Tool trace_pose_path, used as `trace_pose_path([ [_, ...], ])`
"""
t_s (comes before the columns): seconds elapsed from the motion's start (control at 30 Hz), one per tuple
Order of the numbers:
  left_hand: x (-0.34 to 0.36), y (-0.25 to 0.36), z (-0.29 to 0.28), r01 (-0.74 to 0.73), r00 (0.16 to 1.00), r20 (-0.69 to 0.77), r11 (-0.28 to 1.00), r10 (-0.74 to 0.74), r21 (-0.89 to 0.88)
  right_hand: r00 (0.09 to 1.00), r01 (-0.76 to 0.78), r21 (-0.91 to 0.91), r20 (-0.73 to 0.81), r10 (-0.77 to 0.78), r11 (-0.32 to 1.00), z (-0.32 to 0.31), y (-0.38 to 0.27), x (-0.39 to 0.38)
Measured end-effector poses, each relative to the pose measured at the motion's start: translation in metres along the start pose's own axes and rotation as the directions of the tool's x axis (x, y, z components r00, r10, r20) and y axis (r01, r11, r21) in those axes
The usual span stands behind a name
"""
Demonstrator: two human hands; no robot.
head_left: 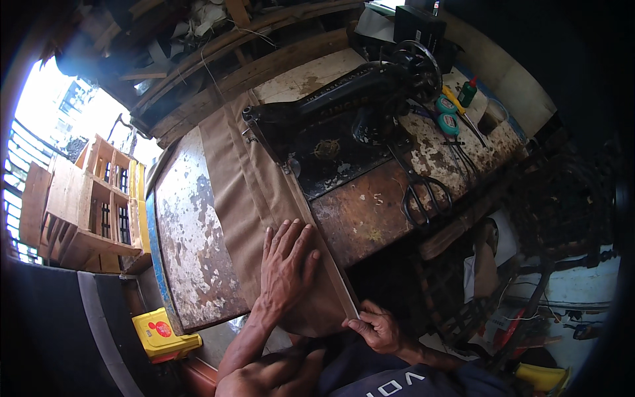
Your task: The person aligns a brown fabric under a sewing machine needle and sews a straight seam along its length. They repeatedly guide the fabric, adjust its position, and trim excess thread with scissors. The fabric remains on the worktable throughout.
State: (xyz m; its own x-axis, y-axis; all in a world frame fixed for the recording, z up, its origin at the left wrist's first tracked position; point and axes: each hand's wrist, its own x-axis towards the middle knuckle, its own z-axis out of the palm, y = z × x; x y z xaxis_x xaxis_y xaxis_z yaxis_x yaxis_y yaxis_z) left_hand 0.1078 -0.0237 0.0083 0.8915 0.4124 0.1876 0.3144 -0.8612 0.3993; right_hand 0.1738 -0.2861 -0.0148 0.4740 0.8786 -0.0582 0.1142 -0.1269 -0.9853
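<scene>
In the head view, the left hand [286,270] lies flat, fingers slightly spread, on the cloth [239,192] running beneath the machine [340,96], while the right hand [378,329] pinches its folded edge, apparently aligning a seam, the next move calling for straight, even feeding.

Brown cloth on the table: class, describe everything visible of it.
The brown cloth is a long, plain, woven-looking piece with lengthwise creases and a narrow folded band along its right edge. It lies across the worn table, passing beneath the head end of the black sewing machine, its near end reaching past the table's edge toward the person. The left hand rests palm-down on it; the right hand pinches the band's near end.
</scene>
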Motion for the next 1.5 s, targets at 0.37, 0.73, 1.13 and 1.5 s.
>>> trace_pose_path([
  [0.37,-0.001,0.003,0.008,-0.032,0.997,0.076,0.998,0.028,0.059,0.995,-0.081,0.126,-0.048,0.087,0.989,0.005,0.021,-0.013],
  [0.73,0.0,0.005,0.006,-0.03,0.993,0.116,0.994,0.018,0.102,0.993,-0.08,0.224,-0.062,0.096,0.971,0.008,0.035,-0.018],
  [1.13,-0.003,0.006,0.005,-0.003,0.978,0.207,0.987,-0.03,0.158,0.992,-0.117,0.203,-0.021,0.124,0.972,0.01,0.041,-0.018],
  [1.5,-0.002,0.006,0.004,0.015,0.977,0.206,0.988,-0.048,0.156,0.997,-0.069,0.036,-0.02,0.07,0.997,0.003,0.03,-0.013],
])
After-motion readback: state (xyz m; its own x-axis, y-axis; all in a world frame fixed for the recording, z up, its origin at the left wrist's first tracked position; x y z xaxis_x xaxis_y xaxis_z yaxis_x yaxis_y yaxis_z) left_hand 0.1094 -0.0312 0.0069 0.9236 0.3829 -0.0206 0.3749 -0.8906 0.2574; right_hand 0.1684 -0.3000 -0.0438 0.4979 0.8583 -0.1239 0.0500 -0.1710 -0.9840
